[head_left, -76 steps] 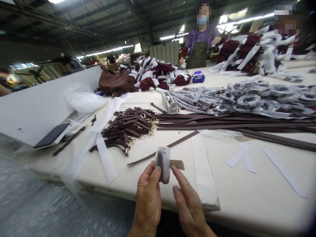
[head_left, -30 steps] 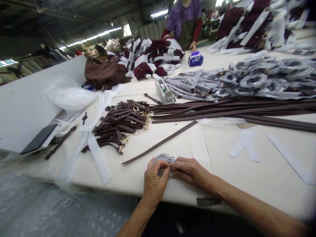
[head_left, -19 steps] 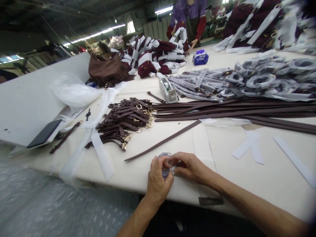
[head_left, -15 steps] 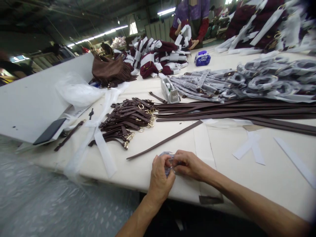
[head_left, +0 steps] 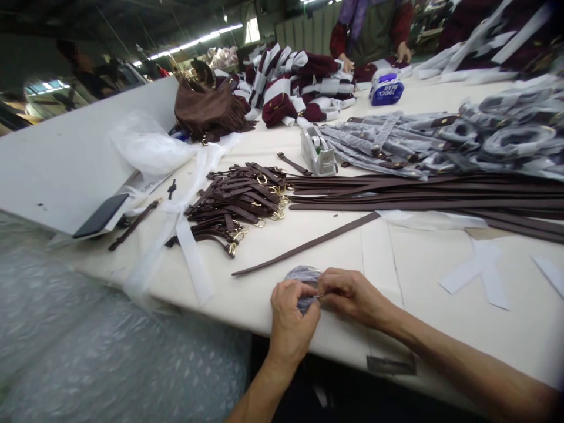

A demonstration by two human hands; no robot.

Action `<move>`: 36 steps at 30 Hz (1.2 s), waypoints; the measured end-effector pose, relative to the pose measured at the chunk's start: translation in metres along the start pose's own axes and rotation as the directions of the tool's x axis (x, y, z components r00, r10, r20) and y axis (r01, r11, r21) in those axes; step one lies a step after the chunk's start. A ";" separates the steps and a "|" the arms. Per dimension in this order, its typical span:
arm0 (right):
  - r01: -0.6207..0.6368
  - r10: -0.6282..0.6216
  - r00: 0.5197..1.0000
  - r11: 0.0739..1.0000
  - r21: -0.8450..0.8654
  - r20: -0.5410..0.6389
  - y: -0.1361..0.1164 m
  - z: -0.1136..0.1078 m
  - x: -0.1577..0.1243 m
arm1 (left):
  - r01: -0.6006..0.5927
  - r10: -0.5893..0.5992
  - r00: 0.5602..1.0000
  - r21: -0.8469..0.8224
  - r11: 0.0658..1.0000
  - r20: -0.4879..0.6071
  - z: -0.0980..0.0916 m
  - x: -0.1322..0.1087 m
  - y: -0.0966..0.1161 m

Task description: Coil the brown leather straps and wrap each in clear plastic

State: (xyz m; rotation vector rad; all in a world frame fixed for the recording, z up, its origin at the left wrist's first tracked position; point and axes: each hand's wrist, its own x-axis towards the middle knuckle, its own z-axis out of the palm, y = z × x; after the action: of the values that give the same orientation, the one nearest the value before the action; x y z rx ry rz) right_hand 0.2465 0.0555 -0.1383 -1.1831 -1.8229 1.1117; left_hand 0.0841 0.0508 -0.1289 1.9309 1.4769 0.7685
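A coiled strap [head_left: 303,273] in greyish wrapping lies at the table's near edge, partly hidden by my fingers. My left hand [head_left: 293,311] is closed on the coil from the left, thumb and fingers pinching it. At its right side my right hand [head_left: 352,296] pinches a small bit at the coil's edge, too small to make out. Just beyond both hands a single dark brown strap [head_left: 308,244] lies slantwise on the table. Farther left is a heap of short brown straps with gold buckles [head_left: 240,200].
Long brown straps [head_left: 418,194] run to the right below a pile of wrapped coiled straps [head_left: 506,138]. A tape dispenser [head_left: 319,154], a blue packet [head_left: 386,89] and a brown fringed bag [head_left: 209,111] stand farther back. Across the table a person's hands [head_left: 403,53] rest near maroon bags.
My right hand has drawn slightly away from the left at the coil, still pinching. The view has shifted a little. Across the table, the person's hands have moved lower and apart.
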 end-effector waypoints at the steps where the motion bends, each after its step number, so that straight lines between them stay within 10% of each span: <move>1: -0.015 0.015 1.000 1.000 0.024 0.009 0.000 -0.001 0.001 | 0.020 -0.020 1.000 -0.020 1.000 0.022 -0.002 0.002 0.000; 13: -0.076 0.068 0.996 0.989 0.129 0.063 0.012 -0.001 -0.005 | 0.005 0.000 0.998 -0.098 0.995 0.055 -0.004 0.006 -0.005; 24: 0.250 -0.220 0.960 0.952 -0.176 0.173 0.012 -0.013 0.005 | 0.009 -0.011 1.000 -0.075 0.997 -0.019 -0.001 0.003 -0.007; 36: 0.340 -0.291 0.929 0.914 -0.219 0.228 0.022 -0.011 0.001 | -0.064 0.055 0.993 -0.083 0.995 -0.100 0.006 0.000 -0.006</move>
State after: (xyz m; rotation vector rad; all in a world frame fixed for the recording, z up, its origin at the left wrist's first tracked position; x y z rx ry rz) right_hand 0.2635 0.0642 -0.1542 -0.8925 -2.2672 0.8442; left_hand 0.0844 0.0517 -0.1371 1.9041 1.4245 0.9500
